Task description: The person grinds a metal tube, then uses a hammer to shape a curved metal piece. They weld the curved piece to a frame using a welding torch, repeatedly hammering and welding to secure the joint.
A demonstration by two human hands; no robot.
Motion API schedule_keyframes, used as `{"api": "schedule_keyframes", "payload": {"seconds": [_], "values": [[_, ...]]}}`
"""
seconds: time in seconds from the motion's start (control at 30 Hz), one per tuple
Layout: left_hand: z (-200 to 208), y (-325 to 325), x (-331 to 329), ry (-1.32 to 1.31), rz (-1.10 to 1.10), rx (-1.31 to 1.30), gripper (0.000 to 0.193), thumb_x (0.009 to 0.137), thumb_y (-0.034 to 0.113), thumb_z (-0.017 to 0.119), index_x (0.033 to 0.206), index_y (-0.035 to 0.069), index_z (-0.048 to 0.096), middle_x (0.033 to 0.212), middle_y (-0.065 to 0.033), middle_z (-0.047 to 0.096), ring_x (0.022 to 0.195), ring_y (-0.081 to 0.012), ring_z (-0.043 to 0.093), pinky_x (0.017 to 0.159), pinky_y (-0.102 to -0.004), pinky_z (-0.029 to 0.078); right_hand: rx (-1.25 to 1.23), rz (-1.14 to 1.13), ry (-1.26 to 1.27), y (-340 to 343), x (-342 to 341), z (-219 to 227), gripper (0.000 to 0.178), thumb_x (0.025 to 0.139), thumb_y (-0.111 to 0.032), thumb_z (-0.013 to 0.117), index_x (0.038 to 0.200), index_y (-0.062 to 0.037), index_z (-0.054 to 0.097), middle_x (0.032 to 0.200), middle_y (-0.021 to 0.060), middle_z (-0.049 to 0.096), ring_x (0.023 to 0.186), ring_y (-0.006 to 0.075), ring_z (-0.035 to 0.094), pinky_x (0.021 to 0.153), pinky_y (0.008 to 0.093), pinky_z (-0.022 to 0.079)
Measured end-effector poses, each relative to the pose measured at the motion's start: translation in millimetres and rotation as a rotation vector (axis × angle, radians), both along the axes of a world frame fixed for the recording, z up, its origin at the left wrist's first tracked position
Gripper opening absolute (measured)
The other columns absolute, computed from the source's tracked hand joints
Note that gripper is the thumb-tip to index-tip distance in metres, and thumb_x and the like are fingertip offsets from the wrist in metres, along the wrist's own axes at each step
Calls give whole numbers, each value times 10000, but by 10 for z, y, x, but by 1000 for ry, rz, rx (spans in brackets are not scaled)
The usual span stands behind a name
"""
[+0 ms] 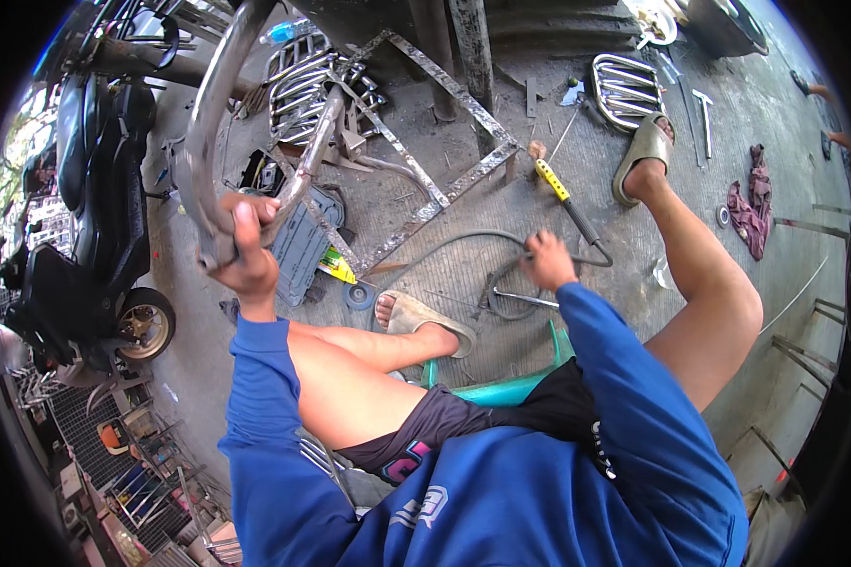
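Observation:
My left hand (246, 241) is closed round the lower end of a thick bent metal tube (201, 142), which rises toward the upper left. Another part of this tubing (323, 128) slants past the thumb, its surface worn and spotted. Over the floor, my right hand (548, 260) hovers with fingers half bent and apart, and I see nothing in them. Close by it run a dark cable (454, 236) and a thin metal rod (527, 300). Beyond lies a yellow-and-black welding electrode holder (565, 197), joined to the cable.
A spattered square metal frame (454, 90) stands ahead. Chromed tube racks (626, 90) lie farther off, near a hammer (703, 123). A grey plastic case lid (307, 250) and a grinding disc (358, 296) are by my left foot. A black motorcycle (95, 208) stands left; a maroon cloth (753, 203) lies right.

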State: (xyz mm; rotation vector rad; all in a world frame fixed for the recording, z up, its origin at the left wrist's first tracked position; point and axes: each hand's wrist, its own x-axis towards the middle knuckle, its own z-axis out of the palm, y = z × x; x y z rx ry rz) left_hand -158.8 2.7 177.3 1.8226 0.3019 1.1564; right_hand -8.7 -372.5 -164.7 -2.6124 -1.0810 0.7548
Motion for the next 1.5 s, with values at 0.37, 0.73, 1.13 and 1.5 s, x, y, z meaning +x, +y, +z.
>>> {"api": "schedule_keyframes", "payload": {"seconds": [0.37, 0.73, 1.13, 1.5], "values": [[46, 217, 113, -72, 185, -474, 224, 983, 166, 724, 870, -9, 642, 687, -70, 591, 584, -156, 567, 570, -356, 536, -341, 220, 137, -133, -885, -775, 442, 979, -367, 656, 1349, -141, 569, 1325, 186, 582, 1203, 395, 651, 949, 518, 570], [-14, 128, 143, -206, 528, -215, 267, 1001, 167, 726, 832, -10, 622, 666, -56, 597, 556, -145, 563, 546, -312, 508, -163, 172, 363, 144, -413, 269, 410, 949, -349, 630, 1156, 3, 667, 1041, 302, 739, 1017, 466, 722, 892, 553, 580], [-483, -417, -105, -560, 148, -1080, 267, 1029, 320, 628, 861, 155, 502, 655, 14, 432, 646, -180, 465, 637, -374, 430, 266, 22, 444, -115, -357, 2422, 337, 1021, -307, 638, 1089, 22, 616, 835, 322, 668, 846, 534, 665, 750, 572, 510], [-1762, -814, 292, -753, 196, -1470, 249, 1011, 232, 576, 808, 140, 465, 630, 1, 407, 634, -180, 411, 638, -377, 420, -560, 406, -6, -145, 69, 1866, 233, 930, -207, 673, 1062, -49, 782, 1010, 193, 779, 989, 362, 762, 790, 462, 605]]}}
